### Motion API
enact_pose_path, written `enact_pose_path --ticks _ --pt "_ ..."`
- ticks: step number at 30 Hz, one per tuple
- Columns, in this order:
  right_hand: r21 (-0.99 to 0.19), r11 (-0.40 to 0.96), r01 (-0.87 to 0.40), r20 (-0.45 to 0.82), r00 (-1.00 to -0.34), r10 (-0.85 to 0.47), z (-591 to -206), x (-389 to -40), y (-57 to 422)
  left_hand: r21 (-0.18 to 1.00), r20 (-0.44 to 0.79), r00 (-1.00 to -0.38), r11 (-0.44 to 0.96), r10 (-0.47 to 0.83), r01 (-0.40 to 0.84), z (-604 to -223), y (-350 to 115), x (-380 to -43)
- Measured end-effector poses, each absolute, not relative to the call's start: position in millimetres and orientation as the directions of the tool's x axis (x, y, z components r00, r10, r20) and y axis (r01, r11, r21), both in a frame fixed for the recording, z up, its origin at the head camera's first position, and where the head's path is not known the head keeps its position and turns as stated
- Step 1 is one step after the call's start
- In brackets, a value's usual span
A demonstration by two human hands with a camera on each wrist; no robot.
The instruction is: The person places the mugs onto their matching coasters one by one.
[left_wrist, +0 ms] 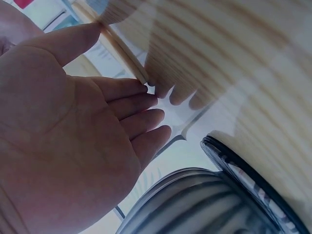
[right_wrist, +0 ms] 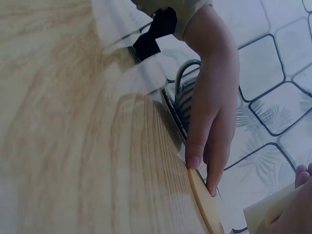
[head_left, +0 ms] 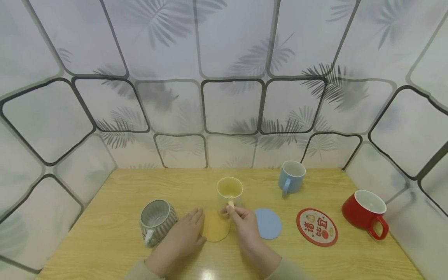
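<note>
A pale yellow mug is held by its handle, pinched in my right hand. In the right wrist view the mug hangs above the level of the round yellow coaster, which lies flat on the table. My left hand rests beside that coaster with fingers extended; thumb and index fingertips touch its left edge. The left wrist view shows the open palm and the coaster's thin rim. Close left of this hand stands a grey ribbed mug, on a dark-edged coaster.
A round blue coaster lies right of my right hand, with a light blue mug behind it. Farther right are a red-rimmed coaster with lettering and a red mug. Patterned curtain surrounds the wooden table.
</note>
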State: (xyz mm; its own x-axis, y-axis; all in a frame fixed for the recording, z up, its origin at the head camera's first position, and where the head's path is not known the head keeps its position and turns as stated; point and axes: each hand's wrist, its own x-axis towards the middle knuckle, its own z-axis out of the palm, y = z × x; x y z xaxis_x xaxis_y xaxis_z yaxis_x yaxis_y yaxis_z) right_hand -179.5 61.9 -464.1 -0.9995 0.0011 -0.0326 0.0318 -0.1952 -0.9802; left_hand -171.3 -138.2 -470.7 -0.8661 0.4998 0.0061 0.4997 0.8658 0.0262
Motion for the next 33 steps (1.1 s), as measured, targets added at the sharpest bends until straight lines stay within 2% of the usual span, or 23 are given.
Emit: enact_pose_path --ticks 7,14,25,33 --pt "-0.983 -0.182 0.026 -0.024 -1.000 -0.016 -464.1 -167.4 56.3 0.038 0.010 -0.867 0.866 0.498 0.498 -472.3 -138.8 -171.1" --pt "-0.970 -0.234 0.070 -0.062 -0.997 -0.041 -463.1 -157.8 49.7 0.030 0.009 -0.868 0.867 0.497 0.497 -472.4 -138.3 -170.6" --pt "-0.967 -0.225 0.120 -0.106 -0.992 -0.072 -462.2 -148.0 44.9 0.049 0.005 -0.874 0.872 0.487 0.486 -471.3 -137.5 -171.9" --pt "-0.963 -0.244 0.118 -0.095 -0.990 -0.105 -462.6 -140.8 40.2 0.075 0.006 -0.878 0.875 0.478 0.478 -471.3 -138.0 -172.2"
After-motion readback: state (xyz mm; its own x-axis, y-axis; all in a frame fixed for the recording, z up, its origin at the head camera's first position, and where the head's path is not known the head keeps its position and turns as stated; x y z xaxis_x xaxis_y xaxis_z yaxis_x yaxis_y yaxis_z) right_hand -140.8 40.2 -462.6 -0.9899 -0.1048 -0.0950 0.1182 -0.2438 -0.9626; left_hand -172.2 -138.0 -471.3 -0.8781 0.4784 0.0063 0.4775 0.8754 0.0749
